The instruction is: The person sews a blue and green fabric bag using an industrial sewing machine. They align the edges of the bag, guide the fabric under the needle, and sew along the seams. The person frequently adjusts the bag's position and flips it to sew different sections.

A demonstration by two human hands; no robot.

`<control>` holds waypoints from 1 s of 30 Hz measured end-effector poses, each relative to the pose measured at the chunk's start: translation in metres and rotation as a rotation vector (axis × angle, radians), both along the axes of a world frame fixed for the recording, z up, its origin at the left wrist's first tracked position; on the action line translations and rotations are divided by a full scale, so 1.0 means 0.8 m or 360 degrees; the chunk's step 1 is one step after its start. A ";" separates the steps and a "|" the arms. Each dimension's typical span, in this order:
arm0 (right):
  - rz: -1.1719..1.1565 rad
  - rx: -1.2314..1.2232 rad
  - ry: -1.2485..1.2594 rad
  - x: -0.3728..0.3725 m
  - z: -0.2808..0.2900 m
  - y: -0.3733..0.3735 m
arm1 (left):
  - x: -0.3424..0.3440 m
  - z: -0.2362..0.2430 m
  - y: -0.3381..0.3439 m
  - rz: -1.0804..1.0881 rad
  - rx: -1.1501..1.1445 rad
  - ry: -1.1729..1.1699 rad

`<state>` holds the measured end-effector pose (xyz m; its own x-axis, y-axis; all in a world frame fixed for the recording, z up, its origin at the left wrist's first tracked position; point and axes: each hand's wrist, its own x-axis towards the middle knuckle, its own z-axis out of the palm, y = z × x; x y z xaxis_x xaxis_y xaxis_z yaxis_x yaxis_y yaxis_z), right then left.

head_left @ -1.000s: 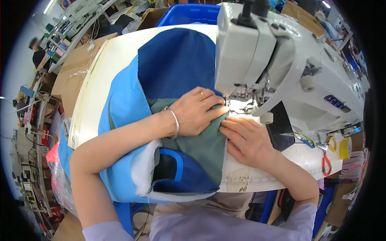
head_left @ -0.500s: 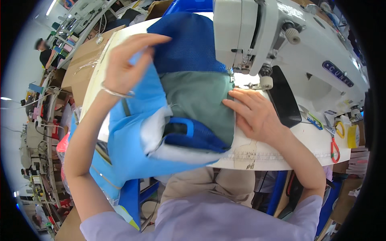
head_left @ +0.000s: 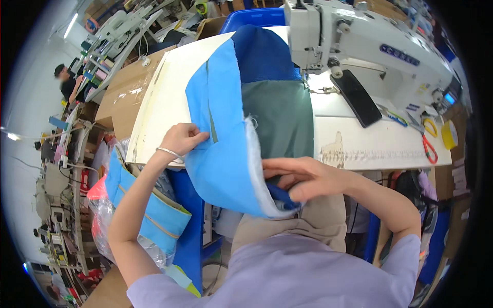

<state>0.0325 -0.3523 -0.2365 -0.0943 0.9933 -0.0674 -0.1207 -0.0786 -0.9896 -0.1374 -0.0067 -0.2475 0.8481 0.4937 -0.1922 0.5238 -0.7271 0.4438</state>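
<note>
A large sewn fabric piece lies across the white sewing table, its far end by the machine's needle. It has a light blue panel (head_left: 218,169), a grey-green panel (head_left: 282,118), dark blue mesh (head_left: 264,54) and a fluffy white padded edge (head_left: 256,164). My left hand (head_left: 182,139) is closed on the light blue panel's left side, thumb against finger. At the near end, my right hand (head_left: 316,179) curls over the padded edge, thumb and fingers around its dark blue part; some fingertips are hidden. The sewing machine's presser foot (head_left: 305,84) sits at the grey-green panel's far right corner.
Right of the needle lies a black phone (head_left: 358,97). Scissors with red handles (head_left: 429,149), yellow-handled scissors (head_left: 430,127) and a yellow tape roll (head_left: 449,134) are farther right. Another light blue sewn piece (head_left: 154,215) hangs at left. Behind stands a blue bin (head_left: 251,19).
The light blue panel has been flipped up and over to the right, covering the padded opening. My left hand came down onto it; my right hand moved from beside the needle to the near edge.
</note>
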 end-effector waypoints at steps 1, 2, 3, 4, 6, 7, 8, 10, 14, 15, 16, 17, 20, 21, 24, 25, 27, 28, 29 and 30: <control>-0.0168 -0.0095 0.0148 -0.015 -0.009 0.003 | 0.007 0.002 -0.011 0.0003 0.0030 -0.0041; -0.0335 -0.0187 0.0298 -0.026 -0.021 0.002 | 0.009 0.005 -0.015 0.0012 0.0005 -0.0096; -0.0474 -0.0356 0.0321 -0.038 -0.028 0.000 | 0.008 0.006 -0.018 0.0029 -0.0024 -0.0151; -0.0439 -0.0394 0.0207 -0.045 -0.027 -0.008 | 0.006 0.008 -0.021 0.0050 -0.0053 -0.0206; -0.0355 -0.0473 -0.0025 -0.057 -0.012 -0.025 | -0.006 0.012 -0.021 0.0117 -0.0035 -0.0349; -0.0310 -0.0415 -0.0145 -0.068 -0.007 -0.033 | -0.010 0.014 -0.024 0.0159 -0.0027 -0.0424; -0.0338 -0.0217 -0.0386 -0.080 -0.012 -0.042 | -0.013 0.014 -0.030 0.0172 0.0117 -0.0642; -0.0416 0.0173 -0.0869 -0.111 -0.033 -0.059 | -0.001 0.041 -0.072 0.0169 0.0393 -0.1081; -0.0298 0.1109 -0.1595 -0.172 -0.074 -0.054 | 0.033 0.112 -0.159 -0.0537 0.0488 -0.1556; -0.0226 0.1179 -0.1676 -0.187 -0.079 -0.055 | 0.050 0.106 -0.184 -0.0741 0.0367 -0.1423; -0.0147 0.1277 -0.1738 -0.199 -0.082 -0.053 | 0.065 0.102 -0.206 -0.0929 0.0272 -0.1268; -0.0124 0.1290 -0.1676 -0.206 -0.082 -0.052 | 0.083 0.081 -0.218 -0.0948 0.0306 -0.1095; -0.0101 0.1172 -0.1410 -0.210 -0.095 -0.063 | 0.128 -0.010 -0.197 -0.0859 0.0765 -0.0671; -0.0123 0.1055 -0.1260 -0.209 -0.107 -0.075 | 0.140 -0.032 -0.193 -0.0810 0.0974 -0.0540; -0.0393 0.0631 -0.0448 -0.183 -0.156 -0.105 | 0.149 -0.046 -0.164 -0.0835 0.0907 -0.0467; -0.0526 0.0390 -0.0056 -0.172 -0.165 -0.109 | 0.145 -0.051 -0.157 -0.0856 0.0893 -0.0556; -0.1333 -0.0302 0.0718 -0.151 -0.184 -0.098 | 0.141 -0.058 -0.144 -0.0902 0.0930 -0.0572; -0.1568 -0.0191 0.0183 -0.127 -0.185 -0.090 | 0.142 -0.060 -0.144 -0.0926 0.0937 -0.0589; -0.1766 -0.0073 -0.0366 -0.104 -0.185 -0.079 | 0.143 -0.063 -0.145 -0.0938 0.0917 -0.0586; -0.1721 -0.0084 -0.0390 -0.094 -0.187 -0.063 | 0.143 -0.061 -0.144 -0.0945 0.0911 -0.0581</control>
